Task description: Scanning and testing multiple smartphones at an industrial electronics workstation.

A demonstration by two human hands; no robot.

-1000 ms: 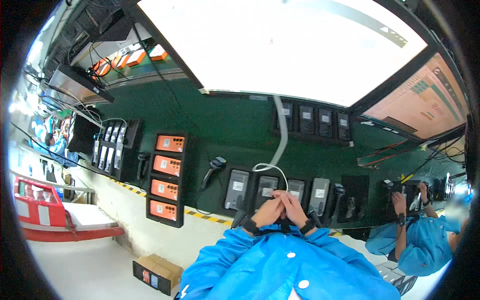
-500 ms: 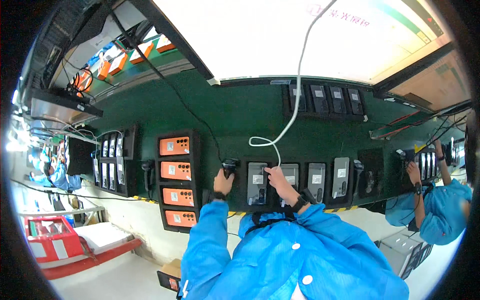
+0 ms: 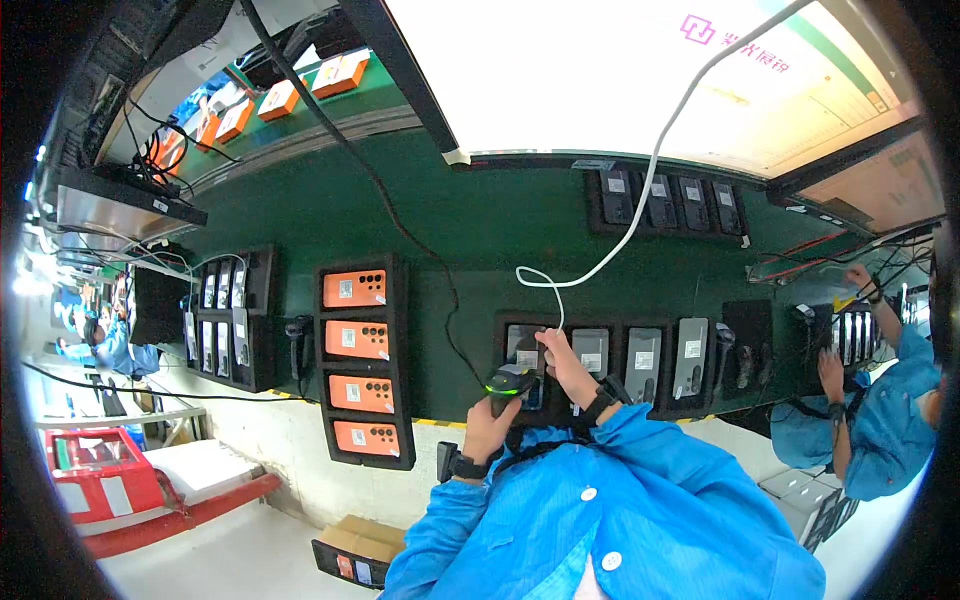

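My left hand (image 3: 487, 428) is wrapped round a black handheld barcode scanner (image 3: 511, 379), its head glowing green, held over the lower part of the leftmost grey phone (image 3: 523, 342). My right hand (image 3: 568, 362) is closed at the end of a white cable (image 3: 548, 281), at that phone's upper right; the plug is hidden by the fingers. Beside it lie more grey phones (image 3: 643, 352) with white labels, side by side in a black foam tray (image 3: 664, 322).
To the left, a black tray (image 3: 398, 330) holds several orange phones (image 3: 357, 340). Another scanner (image 3: 297, 345) and a tray of phones (image 3: 232, 340) lie beyond. More phones (image 3: 661, 203) sit under a bright screen (image 3: 620, 80). A co-worker in blue (image 3: 870, 420) works at right.
My left hand has lifted the scanner and brought it right and nearer, over the leftmost phone; its green light now shows. My right hand stays at the cable end.
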